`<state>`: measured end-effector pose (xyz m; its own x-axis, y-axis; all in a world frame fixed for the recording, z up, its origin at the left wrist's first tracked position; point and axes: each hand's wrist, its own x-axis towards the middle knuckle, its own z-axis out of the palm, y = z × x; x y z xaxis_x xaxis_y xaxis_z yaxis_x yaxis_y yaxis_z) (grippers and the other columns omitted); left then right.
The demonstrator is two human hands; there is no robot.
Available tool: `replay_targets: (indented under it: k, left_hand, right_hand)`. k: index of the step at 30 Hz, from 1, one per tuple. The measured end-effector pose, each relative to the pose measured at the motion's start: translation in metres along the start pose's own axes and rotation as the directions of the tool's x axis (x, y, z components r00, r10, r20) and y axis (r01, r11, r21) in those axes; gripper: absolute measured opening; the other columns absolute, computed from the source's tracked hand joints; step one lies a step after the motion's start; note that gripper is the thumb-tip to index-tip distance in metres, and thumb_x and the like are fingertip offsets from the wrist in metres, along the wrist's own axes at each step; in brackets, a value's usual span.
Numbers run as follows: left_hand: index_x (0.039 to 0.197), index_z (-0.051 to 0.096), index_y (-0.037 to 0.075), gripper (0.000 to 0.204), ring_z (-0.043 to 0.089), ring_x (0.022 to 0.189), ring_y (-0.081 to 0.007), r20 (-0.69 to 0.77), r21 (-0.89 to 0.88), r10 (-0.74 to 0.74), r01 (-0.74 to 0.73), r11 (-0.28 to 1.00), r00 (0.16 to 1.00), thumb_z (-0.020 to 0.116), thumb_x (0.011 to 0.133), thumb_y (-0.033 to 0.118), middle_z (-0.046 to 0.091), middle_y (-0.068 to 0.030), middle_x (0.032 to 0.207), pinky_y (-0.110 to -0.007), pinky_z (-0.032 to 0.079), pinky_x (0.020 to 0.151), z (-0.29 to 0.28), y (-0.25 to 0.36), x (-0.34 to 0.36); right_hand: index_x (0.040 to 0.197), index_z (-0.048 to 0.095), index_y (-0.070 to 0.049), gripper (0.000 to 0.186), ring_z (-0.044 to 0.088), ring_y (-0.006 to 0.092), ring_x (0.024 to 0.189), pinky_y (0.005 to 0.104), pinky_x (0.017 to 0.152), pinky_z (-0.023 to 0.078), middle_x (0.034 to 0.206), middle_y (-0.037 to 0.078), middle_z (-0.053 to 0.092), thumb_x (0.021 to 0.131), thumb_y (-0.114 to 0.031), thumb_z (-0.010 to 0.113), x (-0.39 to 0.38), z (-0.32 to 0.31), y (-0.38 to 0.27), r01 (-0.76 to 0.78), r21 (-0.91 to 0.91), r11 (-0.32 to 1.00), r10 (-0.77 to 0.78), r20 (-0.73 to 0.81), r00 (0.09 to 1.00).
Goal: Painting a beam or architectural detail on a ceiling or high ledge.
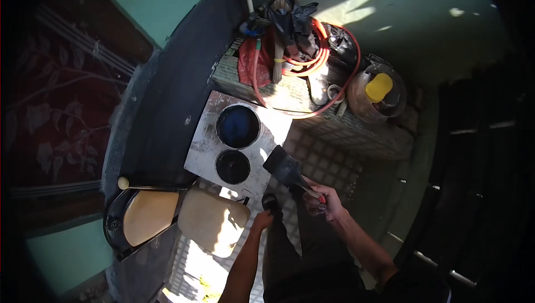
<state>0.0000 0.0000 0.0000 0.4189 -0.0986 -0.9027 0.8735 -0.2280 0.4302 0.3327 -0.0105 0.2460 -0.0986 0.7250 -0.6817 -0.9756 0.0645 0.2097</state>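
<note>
At centre a wide brush (284, 166) is gripped by the right hand (330, 201), the left hand's (263, 220) hold cannot be told, and the left-side dark wall (167, 108) seems mostly coated.

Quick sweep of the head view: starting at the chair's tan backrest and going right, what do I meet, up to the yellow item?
Tan backrest → bucket with blue inside → dark brush head → right grip → yellow item.
</note>
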Motion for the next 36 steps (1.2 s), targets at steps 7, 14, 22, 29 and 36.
replay_targets:
  k: [7, 14, 22, 29, 36]
  left_hand:
    - [0.124, 0.068, 0.001, 0.040, 0.074, 0.090, -0.0293, -0.617, 0.180, 0.283, -0.219, 0.959, 0.734, 0.058, 0.090, 0.018, 0.074, -0.0198, 0.104, -0.039, 0.057, 0.083, -0.249, -0.025, 0.024]
    - [0.121, 0.069, -0.003, 0.037, 0.075, 0.084, -0.0227, -0.362, 0.361, 0.349, -0.215, 0.907, 0.864, 0.059, 0.088, 0.011, 0.074, -0.0197, 0.106, -0.034, 0.059, 0.071, -0.275, 0.020, 0.007]
    - [0.108, 0.071, -0.002, 0.032, 0.070, 0.093, -0.0298, -0.216, 0.643, 0.606, -0.356, 0.678, 0.765, 0.057, 0.091, 0.020, 0.074, -0.0177, 0.093, -0.040, 0.054, 0.084, -0.359, 0.169, 0.117]
    - [0.092, 0.065, -0.003, 0.011, 0.060, 0.068, -0.0365, 0.280, 0.765, 0.929, -0.642, -0.062, 0.244, 0.060, 0.089, 0.007, 0.061, -0.0192, 0.069, -0.042, 0.050, 0.067, -0.289, 0.353, 0.142]
    - [0.120, 0.067, 0.002, 0.036, 0.069, 0.093, -0.0442, 0.306, 0.806, 0.708, -0.569, 0.163, 0.636, 0.059, 0.090, 0.021, 0.070, -0.0279, 0.099, -0.049, 0.054, 0.084, -0.185, 0.510, 0.142]
  right_hand:
    - [0.098, 0.054, -0.005, 0.012, 0.041, 0.0096, 0.051, 0.0255, 0.047, 0.039, 0.071, 0.004, 0.050, 0.095, -0.017, 0.057, 0.016, 0.020, -0.019, 0.342, 0.286, 0.895, -0.437, 0.416, 0.797]
    - [0.148, 0.041, -0.006, 0.051, 0.042, 0.0025, 0.048, 0.0192, 0.043, 0.046, 0.083, 0.009, 0.061, 0.103, -0.027, 0.051, -0.125, -0.035, 0.017, 0.846, 0.280, 0.454, -0.877, 0.310, 0.368]
    - [0.160, 0.024, -0.016, 0.056, 0.039, 0.0037, 0.052, 0.0217, 0.050, 0.043, 0.080, 0.003, 0.059, 0.108, -0.023, 0.044, -0.193, -0.098, 0.031, 0.965, -0.251, -0.081, -0.970, -0.201, -0.134]
    - [0.160, 0.026, -0.017, 0.058, 0.048, 0.0059, 0.058, 0.0235, 0.054, 0.047, 0.084, 0.003, 0.064, 0.106, -0.021, 0.049, -0.192, -0.154, 0.047, 0.847, -0.511, -0.145, -0.724, -0.529, -0.443]
    - [0.132, 0.055, -0.002, 0.032, 0.056, 0.0069, 0.063, 0.0245, 0.055, 0.050, 0.095, 0.004, 0.069, 0.105, -0.019, 0.051, -0.137, -0.194, -0.006, 0.937, -0.285, -0.201, -0.558, -0.753, -0.348]
